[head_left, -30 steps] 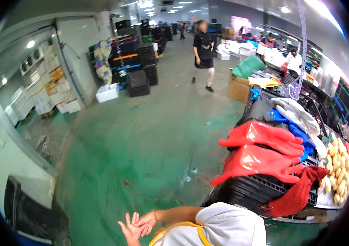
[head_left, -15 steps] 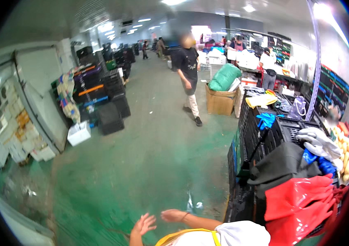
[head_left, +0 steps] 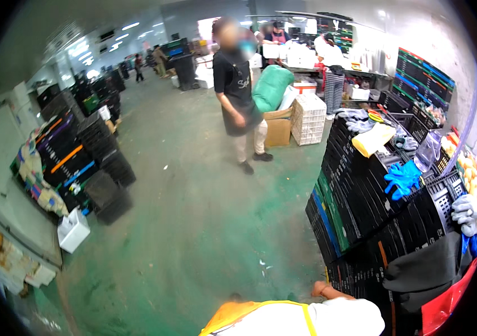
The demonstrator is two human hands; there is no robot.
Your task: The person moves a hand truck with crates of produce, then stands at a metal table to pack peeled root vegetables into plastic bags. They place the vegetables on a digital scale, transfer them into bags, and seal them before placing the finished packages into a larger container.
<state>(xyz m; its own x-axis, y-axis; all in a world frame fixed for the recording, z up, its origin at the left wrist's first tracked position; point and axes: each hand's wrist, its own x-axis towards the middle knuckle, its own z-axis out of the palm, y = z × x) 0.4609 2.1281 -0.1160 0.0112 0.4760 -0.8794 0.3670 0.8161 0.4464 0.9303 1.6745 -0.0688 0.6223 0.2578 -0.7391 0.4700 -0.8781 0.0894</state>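
Low in the view, my right arm reaches out from a white sleeve (head_left: 348,316). My right hand (head_left: 320,288) is close to the lower part of a tall stack of black crates (head_left: 362,193); I cannot make out its fingers or any object in them. My left hand is out of view. A yellow apron (head_left: 233,315) covers my front. On the stack lie a blue glove (head_left: 403,179), a yellow cloth-like piece (head_left: 373,140) and grey gloves (head_left: 470,214). A black sheet (head_left: 426,271) and a red glove (head_left: 446,302) hang at the near right.
A person in a black T-shirt (head_left: 233,95) stands ahead on the green floor (head_left: 193,235). Behind are a cardboard box (head_left: 278,131), a green sack (head_left: 272,88) and white crates (head_left: 308,119). Black crates (head_left: 84,143) and a white foam box (head_left: 73,231) line the left.
My view has turned and moved forward. My left hand, open before, has left the view; my right hand is now farther right, beside the crates. The person ahead appears closer.
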